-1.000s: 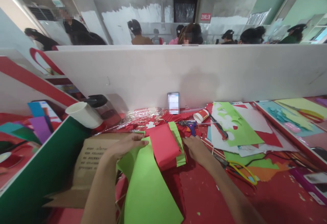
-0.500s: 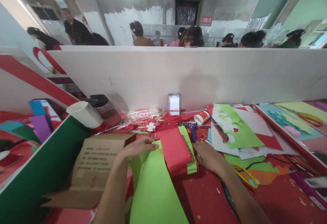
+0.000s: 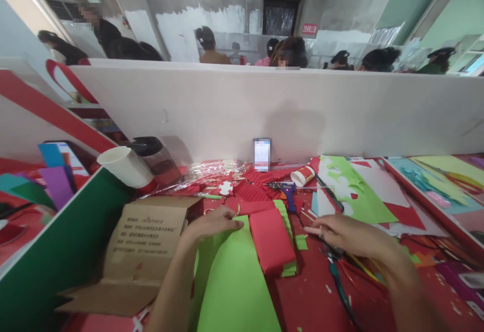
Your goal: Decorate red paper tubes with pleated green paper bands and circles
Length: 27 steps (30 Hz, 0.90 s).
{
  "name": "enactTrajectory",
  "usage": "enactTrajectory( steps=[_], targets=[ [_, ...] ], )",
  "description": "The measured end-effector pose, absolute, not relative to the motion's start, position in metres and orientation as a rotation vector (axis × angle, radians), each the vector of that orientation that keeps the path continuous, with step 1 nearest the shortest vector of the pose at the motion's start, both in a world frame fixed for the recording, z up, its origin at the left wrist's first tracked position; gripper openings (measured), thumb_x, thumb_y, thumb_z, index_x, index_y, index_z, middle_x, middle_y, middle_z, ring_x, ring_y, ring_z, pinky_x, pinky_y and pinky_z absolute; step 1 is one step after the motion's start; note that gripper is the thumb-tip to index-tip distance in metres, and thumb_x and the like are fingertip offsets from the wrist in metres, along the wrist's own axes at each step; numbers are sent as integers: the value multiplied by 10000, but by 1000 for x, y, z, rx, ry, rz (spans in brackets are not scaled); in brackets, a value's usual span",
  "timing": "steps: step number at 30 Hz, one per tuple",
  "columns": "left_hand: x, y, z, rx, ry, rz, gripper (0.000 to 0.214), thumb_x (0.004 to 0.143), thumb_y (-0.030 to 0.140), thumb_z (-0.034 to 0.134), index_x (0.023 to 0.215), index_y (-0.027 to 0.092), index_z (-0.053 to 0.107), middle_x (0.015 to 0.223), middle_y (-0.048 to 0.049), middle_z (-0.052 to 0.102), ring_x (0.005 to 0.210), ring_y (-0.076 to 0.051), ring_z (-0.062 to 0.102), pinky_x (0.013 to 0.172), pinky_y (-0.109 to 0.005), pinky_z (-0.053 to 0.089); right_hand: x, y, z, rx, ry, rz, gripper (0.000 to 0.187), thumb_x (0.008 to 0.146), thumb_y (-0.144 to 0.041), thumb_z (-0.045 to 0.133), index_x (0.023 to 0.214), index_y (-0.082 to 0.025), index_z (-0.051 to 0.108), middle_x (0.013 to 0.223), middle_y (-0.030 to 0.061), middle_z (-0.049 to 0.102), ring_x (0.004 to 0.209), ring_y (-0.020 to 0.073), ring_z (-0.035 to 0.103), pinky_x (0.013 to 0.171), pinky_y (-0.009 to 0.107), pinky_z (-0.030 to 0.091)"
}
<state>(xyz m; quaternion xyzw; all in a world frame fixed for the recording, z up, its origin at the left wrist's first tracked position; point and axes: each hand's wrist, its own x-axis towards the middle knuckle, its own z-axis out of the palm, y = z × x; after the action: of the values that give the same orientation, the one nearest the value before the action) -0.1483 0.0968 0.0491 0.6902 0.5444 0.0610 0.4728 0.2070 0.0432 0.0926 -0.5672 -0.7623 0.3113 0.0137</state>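
Observation:
My left hand (image 3: 217, 224) is closed at the top edge of a large light green paper sheet (image 3: 236, 276), which curves down toward me. Just right of it, a folded red paper bundle (image 3: 273, 238) lies on the table, with stacked green paper strips (image 3: 289, 269) showing along its right side. My right hand (image 3: 338, 231) is apart from the bundle, fingers loosely stretched toward the left and holding nothing I can see. Below it lie teal-handled scissors (image 3: 336, 271), and a small green paper scrap (image 3: 301, 242) lies near its fingertips.
A blue glue gun (image 3: 289, 195) lies behind the bundle, near a lit phone (image 3: 262, 154) against the white partition (image 3: 219, 105). An opened cardboard box (image 3: 147, 241) and a green board (image 3: 75, 241) stand left. Cut paper sheets (image 3: 353, 196) and a dark-handled cutter (image 3: 329, 193) lie right.
My right hand has let go of the red and green paper bundle and moved right, over the scissors. The bundle now rests flatter on the table. My left hand stays at the green sheet.

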Motion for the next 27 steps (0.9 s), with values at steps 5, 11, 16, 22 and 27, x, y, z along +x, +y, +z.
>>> enactTrajectory(
  steps=[5, 11, 16, 22, 27],
  targets=[
    [-148, 93, 50, 1701, 1295, 149, 405, 725, 523, 564, 602, 203, 348, 624, 39, 284, 575, -124, 287, 540, -273, 163, 183, 89, 99, -1661, -2334, 637, 289, 951, -401, 464, 1083, -251, 673, 970, 84, 726, 894, 260, 658, 771, 297, 441],
    [-149, 94, 41, 1736, 1309, 137, 392, 733, 515, 565, 618, 197, 367, 654, 36, 320, 592, -118, 315, 539, -257, 197, 131, 182, 64, -1413, -2438, 222, 323, 1013, -264, 353, 1280, -212, 528, 1213, 114, 666, 1095, 251, 622, 871, 349, 462],
    [-149, 93, 41, 1747, 1292, 115, 397, 749, 529, 547, 617, 196, 377, 636, 39, 320, 577, -115, 323, 533, -255, 212, 118, 228, 53, -1318, -2517, 149, 470, 1012, -279, 344, 1475, -210, 311, 1394, 108, 553, 1215, 265, 571, 935, 378, 471],
    [-151, 93, 43, 1748, 1296, 99, 385, 752, 538, 552, 655, 195, 407, 658, 34, 374, 604, -122, 382, 538, -245, 249, 120, 237, 45, -1394, -2546, 120, 492, 988, -225, 354, 1478, -195, 328, 1442, 118, 496, 1218, 310, 570, 920, 417, 487],
    [-152, 95, 39, 1804, 1294, 67, 385, 769, 545, 540, 658, 196, 425, 632, 36, 409, 578, -123, 402, 539, -245, 259, 120, 231, 47, -1448, -2463, 80, 476, 986, -232, 352, 1456, -158, 344, 1406, 150, 530, 1176, 319, 592, 874, 403, 494]
  ],
)
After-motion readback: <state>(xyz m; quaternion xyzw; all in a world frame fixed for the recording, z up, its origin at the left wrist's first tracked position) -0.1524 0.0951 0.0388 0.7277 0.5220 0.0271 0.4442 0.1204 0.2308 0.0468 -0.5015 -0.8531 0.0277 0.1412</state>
